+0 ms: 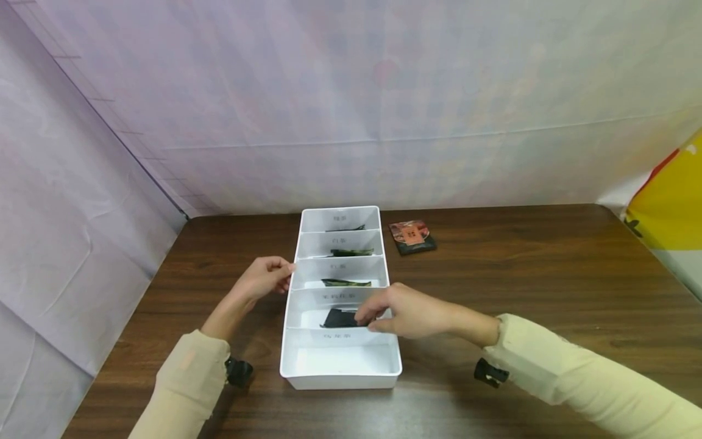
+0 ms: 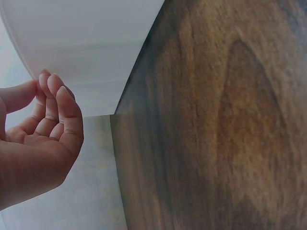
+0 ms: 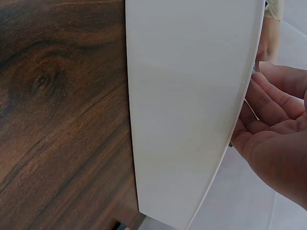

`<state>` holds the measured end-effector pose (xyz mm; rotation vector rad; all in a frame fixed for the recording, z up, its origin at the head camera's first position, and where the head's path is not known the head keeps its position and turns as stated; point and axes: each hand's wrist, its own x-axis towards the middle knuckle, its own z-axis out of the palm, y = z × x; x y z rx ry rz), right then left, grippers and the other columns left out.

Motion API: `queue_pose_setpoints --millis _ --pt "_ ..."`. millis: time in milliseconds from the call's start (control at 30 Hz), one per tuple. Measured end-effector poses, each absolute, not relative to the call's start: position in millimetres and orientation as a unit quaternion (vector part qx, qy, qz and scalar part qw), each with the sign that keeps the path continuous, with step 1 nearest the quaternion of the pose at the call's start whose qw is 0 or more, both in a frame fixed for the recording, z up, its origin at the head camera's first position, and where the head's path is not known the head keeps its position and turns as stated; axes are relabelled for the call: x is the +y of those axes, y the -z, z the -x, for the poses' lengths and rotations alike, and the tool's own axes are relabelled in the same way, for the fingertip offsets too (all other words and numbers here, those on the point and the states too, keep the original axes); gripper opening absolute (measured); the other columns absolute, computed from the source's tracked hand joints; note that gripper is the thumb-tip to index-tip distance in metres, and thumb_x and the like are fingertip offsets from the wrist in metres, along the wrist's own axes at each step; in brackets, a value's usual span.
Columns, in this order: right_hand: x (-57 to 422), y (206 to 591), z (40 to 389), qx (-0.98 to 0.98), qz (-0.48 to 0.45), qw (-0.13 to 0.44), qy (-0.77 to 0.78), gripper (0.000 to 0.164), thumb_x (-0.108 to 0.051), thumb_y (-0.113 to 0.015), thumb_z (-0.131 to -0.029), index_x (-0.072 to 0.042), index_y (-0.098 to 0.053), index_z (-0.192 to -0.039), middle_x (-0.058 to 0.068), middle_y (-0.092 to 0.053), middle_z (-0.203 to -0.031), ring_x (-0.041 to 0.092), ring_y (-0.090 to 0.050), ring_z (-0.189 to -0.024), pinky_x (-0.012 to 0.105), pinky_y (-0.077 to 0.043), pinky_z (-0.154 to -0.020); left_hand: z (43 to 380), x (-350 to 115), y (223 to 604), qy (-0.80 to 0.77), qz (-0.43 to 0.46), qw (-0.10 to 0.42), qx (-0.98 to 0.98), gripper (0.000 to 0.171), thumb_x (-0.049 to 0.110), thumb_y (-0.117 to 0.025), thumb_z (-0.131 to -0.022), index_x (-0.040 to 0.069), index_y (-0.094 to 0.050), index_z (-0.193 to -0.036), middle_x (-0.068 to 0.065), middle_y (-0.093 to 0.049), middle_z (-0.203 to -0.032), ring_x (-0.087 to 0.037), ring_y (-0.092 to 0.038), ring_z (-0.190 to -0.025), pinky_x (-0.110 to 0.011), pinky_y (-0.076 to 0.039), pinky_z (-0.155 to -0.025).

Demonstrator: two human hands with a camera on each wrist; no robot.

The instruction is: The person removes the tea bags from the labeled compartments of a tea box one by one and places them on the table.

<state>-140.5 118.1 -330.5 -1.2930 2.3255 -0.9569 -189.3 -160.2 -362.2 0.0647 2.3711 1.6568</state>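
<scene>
A long white box [image 1: 341, 382] with dividers stands on the table, with printed labels on its compartments. At its left rim, my left hand [image 1: 267, 275] pinches the edge between thumb and fingers; the left wrist view shows this hand [image 2: 50, 127] against the outer wall. My right hand [image 1: 408, 310] reaches over the right rim into the second compartment from the front. Its curled fingers hold the right end of a flat black packet [image 1: 337, 318], which they partly cover. In the right wrist view the fingertips of this hand [image 3: 276, 110] are partly hidden behind the rim.
Behind that compartment, three others each hold a dark packet, such as the green-and-black one [image 1: 345, 283]. The front compartment shows its white floor. A red-and-black packet [image 1: 412, 236] lies on the brown table [image 1: 521, 262] right of the box. Pale cloth [image 1: 351, 110] hangs behind.
</scene>
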Motion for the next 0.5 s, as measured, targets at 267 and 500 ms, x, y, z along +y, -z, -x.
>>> queue_pose_setpoints --millis 267,500 --pt "118.3 328.8 140.4 0.807 0.434 0.165 0.364 0.016 0.003 -0.063 -0.081 0.003 -0.066 -0.096 0.005 -0.067 -0.09 0.008 -0.061 -0.081 0.021 -0.049 -0.075 189.9 -160.0 362.3 -0.572 -0.025 0.123 0.811 0.018 0.007 -0.052 -0.092 -0.007 -0.055 -0.082 -0.004 -0.052 -0.065 -0.012 -0.051 -0.056 -0.025 -0.047 -0.057" --pt "117.7 327.3 142.1 0.804 0.439 0.157 0.369 0.013 0.002 -0.062 -0.082 0.003 -0.066 -0.094 0.005 -0.067 -0.088 0.006 -0.061 -0.079 0.021 -0.049 -0.074 188.9 -160.6 360.8 -0.568 -0.026 0.124 0.813 0.018 0.007 -0.051 -0.093 -0.007 -0.055 -0.082 -0.004 -0.052 -0.065 -0.012 -0.051 -0.057 -0.026 -0.048 -0.057"
